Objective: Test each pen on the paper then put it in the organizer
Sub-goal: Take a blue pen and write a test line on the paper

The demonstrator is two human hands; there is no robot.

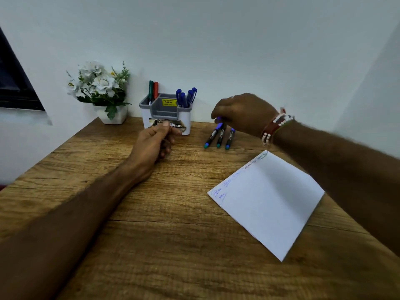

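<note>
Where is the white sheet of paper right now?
In the head view, the white sheet of paper lies on the right of the wooden table, nearer the camera than three loose blue-capped pens.

Wooden table (173, 245): paper (268, 202), pens (219, 137), organizer (166, 114), flowerpot (112, 116).

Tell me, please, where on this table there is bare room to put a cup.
Widest free patch: the near table edge, between the left forearm and the paper. A smaller one lies between the flower pot and the left hand. Crowded: the back, where organizer, left hand, pens and right hand sit close.
</note>
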